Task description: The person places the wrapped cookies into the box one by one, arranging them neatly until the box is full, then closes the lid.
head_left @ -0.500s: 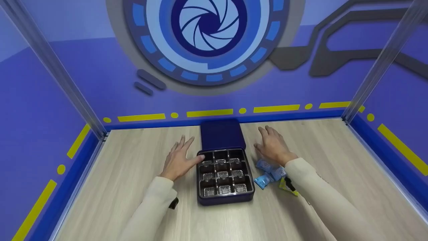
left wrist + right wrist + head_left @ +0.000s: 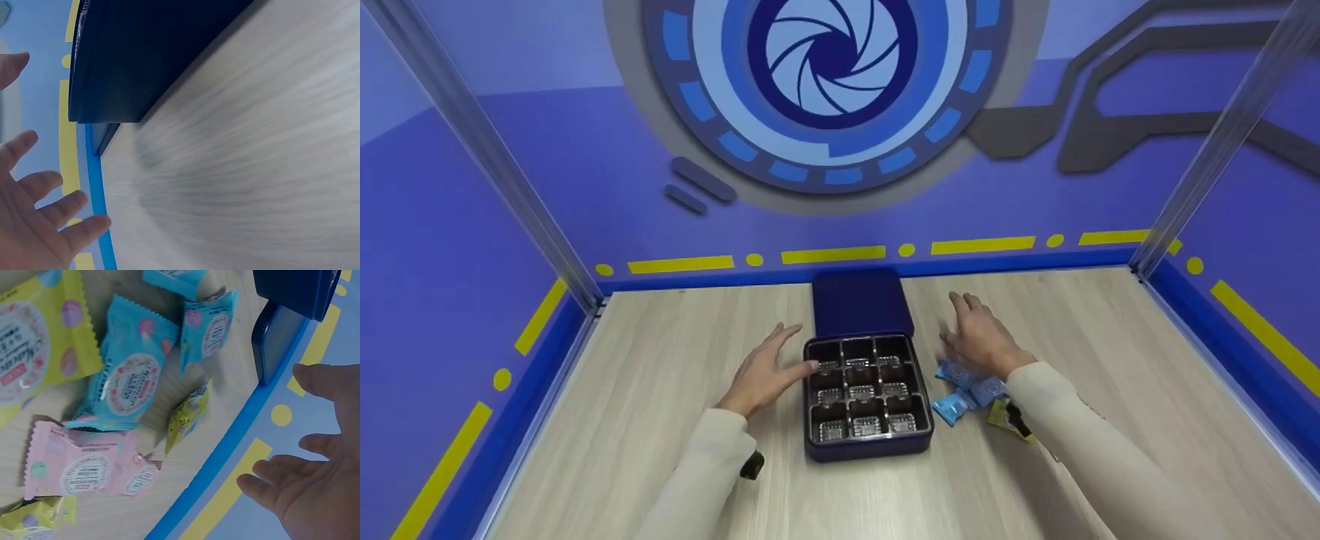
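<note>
Mid-surface [image 2: 660, 465]: divided box [image 2: 870, 450], lid [image 2: 862, 304] on far side | left hand [image 2: 763, 379] spread, empty, at box's left rim, contact unclear | right hand [image 2: 984, 337] empty, fingers loose, beyond sweets [image 2: 955, 407] right of box | risk: low right sleeve [image 2: 1072, 420] dragging could scatter sweets

the box [image 2: 868, 449] is dark navy; right of it are pink packets [image 2: 79, 461], pink-spotted blue packets [image 2: 132, 368], spotted yellow packets [image 2: 53, 343]; behind it, a yellow-dashed violet-blue wall [image 2: 585, 180]; under it, a pale wood-grained table [image 2: 660, 405].
</note>
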A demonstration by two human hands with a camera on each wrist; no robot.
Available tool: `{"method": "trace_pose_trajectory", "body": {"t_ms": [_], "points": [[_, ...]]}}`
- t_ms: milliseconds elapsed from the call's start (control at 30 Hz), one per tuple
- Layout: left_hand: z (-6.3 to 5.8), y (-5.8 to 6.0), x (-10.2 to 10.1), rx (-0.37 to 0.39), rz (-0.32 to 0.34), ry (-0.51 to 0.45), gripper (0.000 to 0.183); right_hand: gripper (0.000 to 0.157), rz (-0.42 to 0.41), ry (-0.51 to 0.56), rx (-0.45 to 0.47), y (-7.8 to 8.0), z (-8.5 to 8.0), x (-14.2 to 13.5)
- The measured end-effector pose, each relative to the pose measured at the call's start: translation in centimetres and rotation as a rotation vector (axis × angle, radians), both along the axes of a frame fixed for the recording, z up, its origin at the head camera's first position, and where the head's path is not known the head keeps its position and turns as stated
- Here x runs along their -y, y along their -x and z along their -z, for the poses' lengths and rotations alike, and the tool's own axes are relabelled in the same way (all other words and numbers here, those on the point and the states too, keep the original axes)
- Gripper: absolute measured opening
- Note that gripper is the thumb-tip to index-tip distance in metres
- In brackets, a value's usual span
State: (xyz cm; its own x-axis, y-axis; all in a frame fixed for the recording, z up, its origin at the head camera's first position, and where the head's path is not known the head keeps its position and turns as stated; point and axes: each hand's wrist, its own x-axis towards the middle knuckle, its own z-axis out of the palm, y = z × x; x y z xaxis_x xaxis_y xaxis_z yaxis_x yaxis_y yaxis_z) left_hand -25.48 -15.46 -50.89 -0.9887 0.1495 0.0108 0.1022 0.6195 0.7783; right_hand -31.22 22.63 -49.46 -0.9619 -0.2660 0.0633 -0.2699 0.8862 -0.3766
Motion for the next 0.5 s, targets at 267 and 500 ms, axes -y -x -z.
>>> {"method": "trace_pose_trajectory", "body": {"t_ms": [267,500], "points": [[0.9,-0.8,0.2,0.017,-0.010,-0.115,0.075,0.068,-0.007,0.011,0.004,-0.4,0.6,-0.6],[1.5,-0.9,0.1,0.012,0.003,-0.197,0.073,0.061,-0.014,-0.011,-0.009,-0.5,1.1,-0.9]]}}
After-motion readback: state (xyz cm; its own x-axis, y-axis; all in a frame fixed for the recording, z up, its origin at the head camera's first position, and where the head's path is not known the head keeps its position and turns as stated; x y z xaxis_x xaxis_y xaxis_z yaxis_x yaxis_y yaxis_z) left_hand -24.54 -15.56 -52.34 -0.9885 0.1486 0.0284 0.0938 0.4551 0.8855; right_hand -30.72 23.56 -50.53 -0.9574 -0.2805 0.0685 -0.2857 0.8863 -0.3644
